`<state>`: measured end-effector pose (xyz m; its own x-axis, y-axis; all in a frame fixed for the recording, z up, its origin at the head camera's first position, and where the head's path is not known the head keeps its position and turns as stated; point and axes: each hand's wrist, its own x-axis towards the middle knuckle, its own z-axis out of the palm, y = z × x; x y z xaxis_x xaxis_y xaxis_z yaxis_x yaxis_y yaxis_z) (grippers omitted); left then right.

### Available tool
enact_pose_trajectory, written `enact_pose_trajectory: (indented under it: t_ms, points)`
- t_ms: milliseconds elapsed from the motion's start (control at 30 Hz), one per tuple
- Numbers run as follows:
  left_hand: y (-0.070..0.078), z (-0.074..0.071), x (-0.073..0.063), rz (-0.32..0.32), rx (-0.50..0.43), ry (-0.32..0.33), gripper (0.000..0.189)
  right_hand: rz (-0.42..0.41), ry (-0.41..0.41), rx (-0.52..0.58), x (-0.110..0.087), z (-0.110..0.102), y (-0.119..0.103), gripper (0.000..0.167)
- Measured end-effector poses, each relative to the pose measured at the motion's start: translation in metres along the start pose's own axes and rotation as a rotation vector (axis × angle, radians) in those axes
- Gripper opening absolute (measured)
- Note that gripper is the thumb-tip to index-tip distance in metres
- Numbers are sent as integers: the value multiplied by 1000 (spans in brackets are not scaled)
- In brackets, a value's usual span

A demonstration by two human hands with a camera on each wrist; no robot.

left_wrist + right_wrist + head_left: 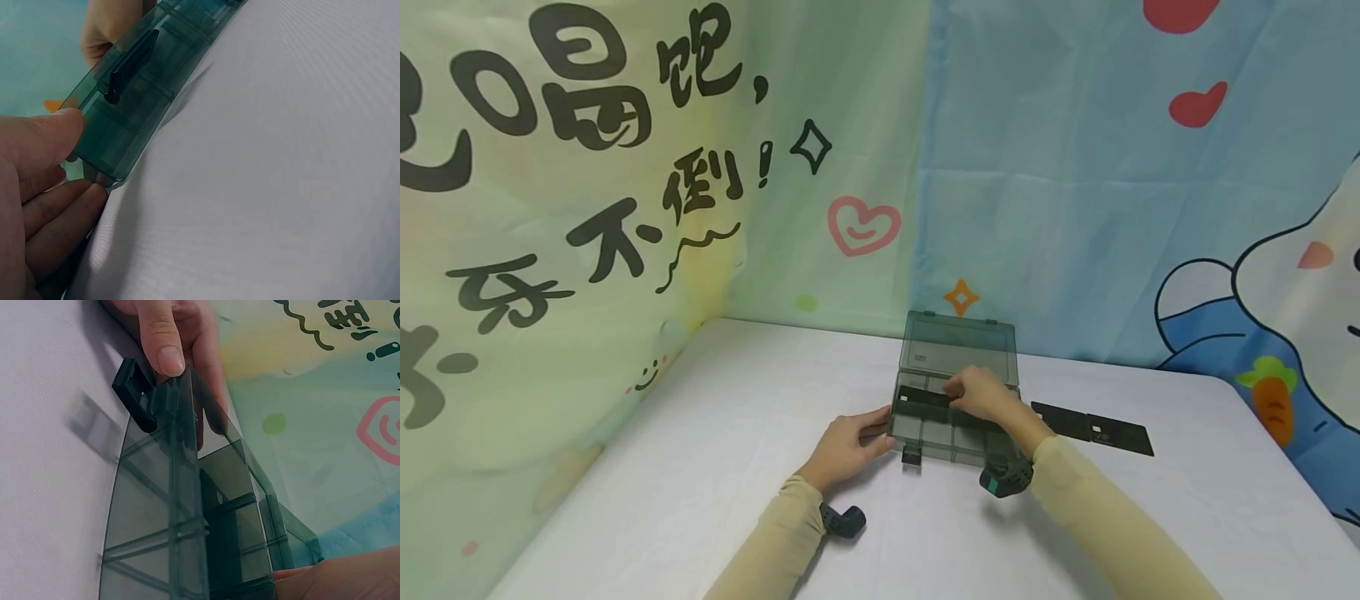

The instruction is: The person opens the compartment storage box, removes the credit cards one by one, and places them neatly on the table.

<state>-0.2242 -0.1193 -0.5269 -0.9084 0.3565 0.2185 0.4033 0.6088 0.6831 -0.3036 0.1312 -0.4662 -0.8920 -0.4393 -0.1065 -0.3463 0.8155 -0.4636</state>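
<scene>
A translucent grey-green compartment box [937, 432] lies on the table with its hinged lid [958, 343] raised at the back. My left hand [844, 450] grips the box's left side; in the left wrist view its thumb [59, 134] presses the front corner and the other fingers lie along the side. Over the compartments, my right hand [983, 393] pinches the right end of a flat black card [922, 397] with a small white mark. In the right wrist view, only part of that hand [350, 578] shows behind the box wall, its fingertips hidden.
Two more black cards [1120, 434] lie flat to the right of the box, partly behind the right forearm. A dark latch [912, 455] sticks out from the box front. Printed curtains [1037, 208] hang right behind the white table [760, 375].
</scene>
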Motion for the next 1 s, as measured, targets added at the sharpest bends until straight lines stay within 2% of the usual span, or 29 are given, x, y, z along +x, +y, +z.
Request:
enact_pose_trajectory:
  t_ms: [400,1000]
  points:
    - [2,-1,0,13,-16,-5,58,-13,81,32,-5,5,4,32]
    - [2,-2,-1,10,-5,-2,58,-37,178,265,-4,12,19,31]
